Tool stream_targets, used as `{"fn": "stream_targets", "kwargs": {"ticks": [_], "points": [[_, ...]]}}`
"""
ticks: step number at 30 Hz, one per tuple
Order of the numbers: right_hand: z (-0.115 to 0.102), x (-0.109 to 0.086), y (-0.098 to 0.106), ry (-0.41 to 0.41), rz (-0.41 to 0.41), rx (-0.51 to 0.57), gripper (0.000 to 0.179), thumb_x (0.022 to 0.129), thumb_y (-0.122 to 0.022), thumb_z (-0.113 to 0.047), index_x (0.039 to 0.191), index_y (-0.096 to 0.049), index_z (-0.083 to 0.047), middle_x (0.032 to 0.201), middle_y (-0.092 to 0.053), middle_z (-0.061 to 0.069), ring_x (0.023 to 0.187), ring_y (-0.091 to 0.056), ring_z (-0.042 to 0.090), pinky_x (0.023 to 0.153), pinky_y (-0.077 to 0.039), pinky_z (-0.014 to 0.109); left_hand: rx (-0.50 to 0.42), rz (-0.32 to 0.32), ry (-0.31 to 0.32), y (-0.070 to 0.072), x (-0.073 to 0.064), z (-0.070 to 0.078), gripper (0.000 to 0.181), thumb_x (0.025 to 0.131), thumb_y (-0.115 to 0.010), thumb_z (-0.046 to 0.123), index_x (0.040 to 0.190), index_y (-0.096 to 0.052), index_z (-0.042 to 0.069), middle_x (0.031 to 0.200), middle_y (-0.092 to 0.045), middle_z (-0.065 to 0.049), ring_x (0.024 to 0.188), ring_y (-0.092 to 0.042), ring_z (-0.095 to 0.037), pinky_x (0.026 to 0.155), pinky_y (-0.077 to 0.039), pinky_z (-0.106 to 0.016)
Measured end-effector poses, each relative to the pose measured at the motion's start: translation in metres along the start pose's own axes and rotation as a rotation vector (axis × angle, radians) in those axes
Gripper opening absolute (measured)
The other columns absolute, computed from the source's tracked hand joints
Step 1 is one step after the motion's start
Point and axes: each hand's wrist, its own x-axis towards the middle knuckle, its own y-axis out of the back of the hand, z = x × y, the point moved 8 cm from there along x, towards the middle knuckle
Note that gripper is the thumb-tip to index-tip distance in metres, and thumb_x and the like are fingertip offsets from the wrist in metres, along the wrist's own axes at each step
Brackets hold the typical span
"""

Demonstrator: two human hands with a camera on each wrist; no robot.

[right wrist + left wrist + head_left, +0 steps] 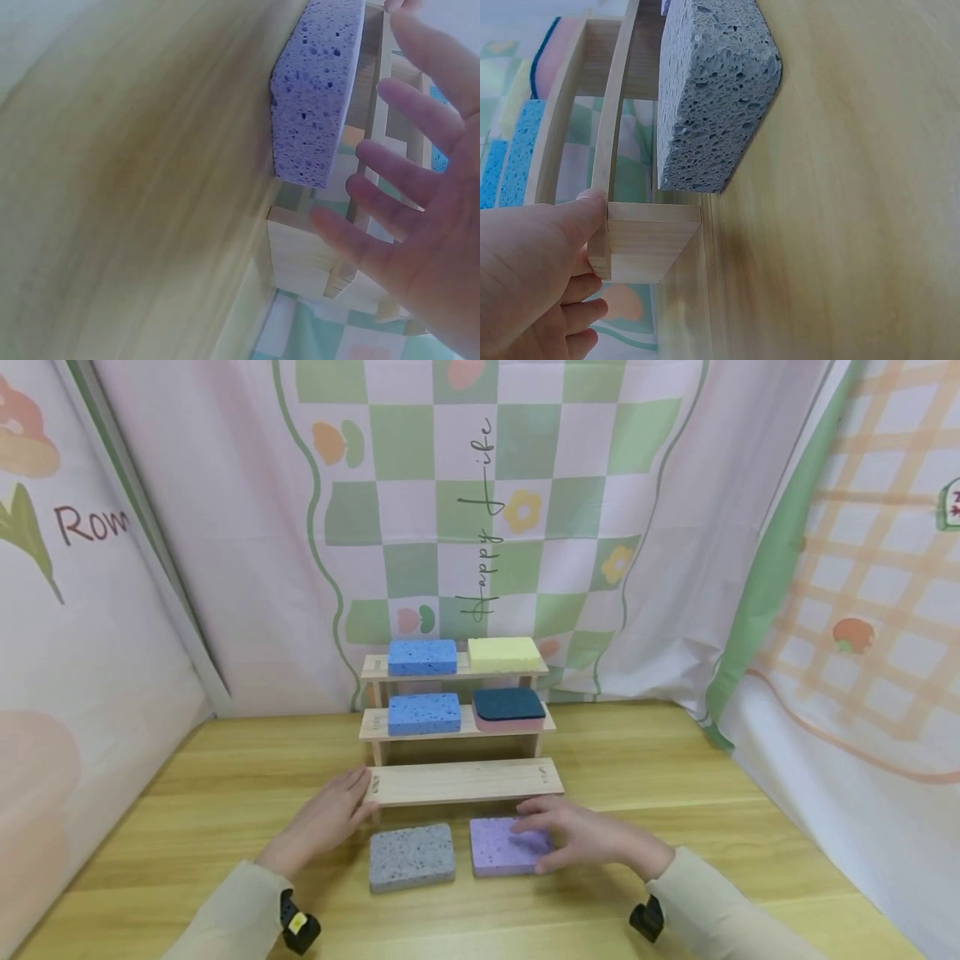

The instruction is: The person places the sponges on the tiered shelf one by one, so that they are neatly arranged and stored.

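A three-step wooden shelf [465, 782] stands on the table. My left hand [330, 814] grips the left end of its lowest board, the thumb [589, 214] on the board's edge and the other fingers curled past the end. In front of that board lie a grey speckled sponge [411, 860] on the left and a purple sponge [491, 850] on the right. Over the purple sponge's right part hovers my right hand [581, 835], its fingers spread. The right wrist view shows this hand [420, 202] with nothing in its grasp, beside the purple sponge [311, 97].
On the top step sit a blue sponge [422, 657] and a yellow sponge [502, 654]. The middle step carries another blue sponge [423, 715] and a pink sponge with a dark green scouring layer [508, 710]. Printed curtains [240, 568] enclose the wooden table [247, 777] at the back and sides.
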Motion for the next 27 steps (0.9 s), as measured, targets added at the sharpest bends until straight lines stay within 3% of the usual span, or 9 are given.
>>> {"fn": "stream_targets", "kwargs": {"ticks": [6,15,27], "points": [[0.0041,-0.0018,-0.0045,-0.025,-0.019,-0.039,0.051,0.078,-0.072,-0.031,0.123,-0.059,-0.012,0.133,-0.042,0.022,0.119,-0.039,0.039,0.096,-0.035,0.053,-0.002,-0.008,-0.002,-0.0032,0.0006,-0.0015,0.055,0.097,-0.049,0.023,0.133,-0.035,-0.015,0.139,-0.031,-0.03,0.127,-0.03,-0.042,0.105,-0.025,-0.051],[0.0065,-0.0025,-0.0085,-0.068,-0.067,-0.001,0.051,0.078,-0.073,-0.021,0.125,-0.058,-0.011,0.135,-0.04,0.023,0.121,-0.037,0.04,0.097,-0.036,0.051,0.002,-0.001,-0.01,-0.0049,0.0013,-0.0031,0.055,0.096,-0.049,0.023,0.133,-0.035,-0.015,0.139,-0.031,-0.03,0.127,-0.03,-0.042,0.105,-0.025,-0.05],[0.0078,0.0007,-0.0102,-0.104,-0.059,-0.035,0.047,0.078,-0.072,-0.014,0.123,-0.059,-0.012,0.134,-0.042,0.021,0.121,-0.04,0.037,0.098,-0.036,0.051,0.005,-0.012,-0.004,-0.0045,0.0016,-0.0035,0.055,0.097,-0.048,0.023,0.133,-0.034,-0.015,0.139,-0.03,-0.03,0.128,-0.03,-0.042,0.105,-0.024,-0.05]]}}
